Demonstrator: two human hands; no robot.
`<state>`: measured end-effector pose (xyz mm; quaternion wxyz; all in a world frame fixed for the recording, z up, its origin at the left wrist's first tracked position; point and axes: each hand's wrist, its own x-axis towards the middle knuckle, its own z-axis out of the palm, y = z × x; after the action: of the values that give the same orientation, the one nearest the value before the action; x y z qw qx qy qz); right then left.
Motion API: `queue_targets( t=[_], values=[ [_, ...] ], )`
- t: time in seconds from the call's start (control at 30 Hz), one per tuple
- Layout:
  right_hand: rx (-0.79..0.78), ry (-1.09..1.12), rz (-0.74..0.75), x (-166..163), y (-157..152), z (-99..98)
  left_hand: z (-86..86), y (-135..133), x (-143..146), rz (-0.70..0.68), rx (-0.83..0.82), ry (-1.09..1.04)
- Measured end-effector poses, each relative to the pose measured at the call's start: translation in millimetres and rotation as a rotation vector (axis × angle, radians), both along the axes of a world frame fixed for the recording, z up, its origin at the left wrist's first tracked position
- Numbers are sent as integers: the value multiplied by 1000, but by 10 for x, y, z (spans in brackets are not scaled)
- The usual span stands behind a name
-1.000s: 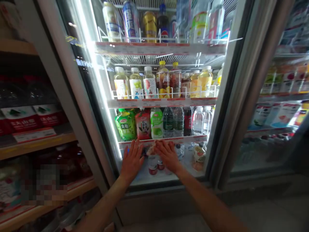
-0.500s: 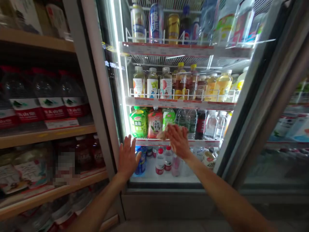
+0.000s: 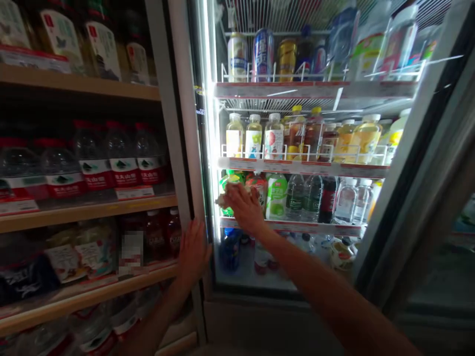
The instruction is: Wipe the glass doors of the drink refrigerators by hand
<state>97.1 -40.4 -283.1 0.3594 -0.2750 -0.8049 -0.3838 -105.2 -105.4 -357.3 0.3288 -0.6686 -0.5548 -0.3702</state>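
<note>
My right hand [image 3: 243,207] presses a crumpled beige cloth [image 3: 221,201] on the glass door of a drinks fridge, near its left side. Only an edge of the cloth shows past my fingers. Behind the glass at that spot are a green drink bottle [image 3: 227,211] and a red one [image 3: 261,184], both partly covered by my hand. My left hand [image 3: 193,249] rests flat with fingers stretched out on the metal upright at the fridge's left edge, holding nothing.
Wooden shelves [image 3: 89,212] with red-capped water bottles [image 3: 124,163] stand at the left. Inside the fridge, racks hold cans and bottles, among them a green-labelled bottle [image 3: 276,195]. A dark door frame [image 3: 411,163] runs down the right side.
My right hand with the cloth has moved left across the glass, from before the green-labelled bottle to the leftmost bottles. My left hand has shifted onto the upright. The view has turned left.
</note>
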Motion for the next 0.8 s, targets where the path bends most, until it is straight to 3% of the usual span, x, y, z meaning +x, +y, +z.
queue_targets(
  t=[0.1, 0.17, 0.33, 0.53, 0.7, 0.8],
  values=[
    [65, -308, 146, -98, -14, -175, 44, -11, -71, 0, 11, 16],
    [87, -378, 180, -130, 10, -129, 73, -1, -113, 3, 22, 10],
    [30, 14, 0, -239, 60, 354, 199, 42, -129, -13, 59, -39],
    [93, -416, 175, 50, 24, 35, 368, 60, -72, -45, 76, -20],
    [82, 68, -58, 373, 102, 511, 568, 154, 151, -77, 96, 4],
    [92, -15, -71, 542, 23, 458, 663, 210, 346, -117, 106, 35]
  ],
)
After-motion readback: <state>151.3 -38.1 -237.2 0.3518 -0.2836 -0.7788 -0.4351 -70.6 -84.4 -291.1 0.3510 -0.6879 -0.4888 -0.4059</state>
